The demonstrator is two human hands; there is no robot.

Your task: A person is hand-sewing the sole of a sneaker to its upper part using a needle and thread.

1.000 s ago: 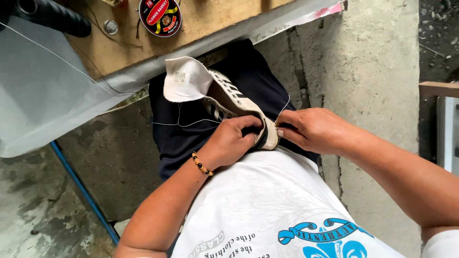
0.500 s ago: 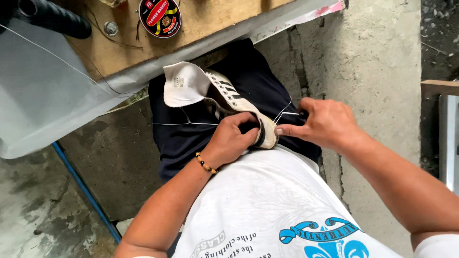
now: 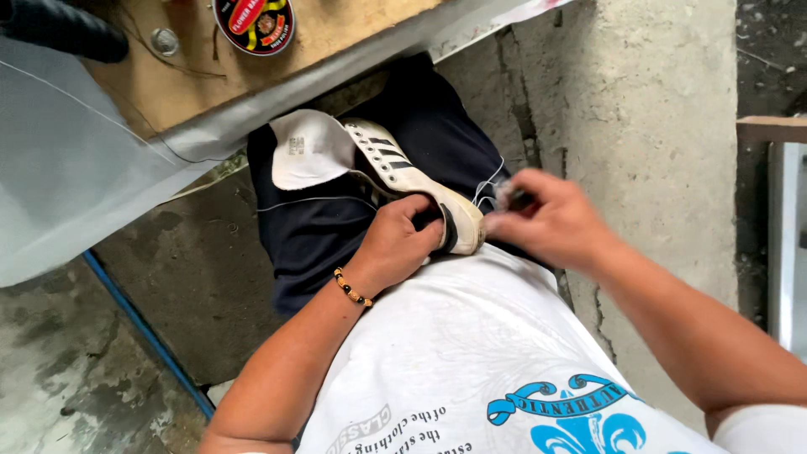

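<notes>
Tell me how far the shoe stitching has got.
Done: cannot tell; no finished seam shows. In hand: the left hand grips the white shoe on the lap while the right hand pulls a thin thread near its sole edge. Left: not visible.

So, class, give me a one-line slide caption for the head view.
Left hand steadies a white shoe on the lap while the right hand pulls thread from its heel.
</notes>
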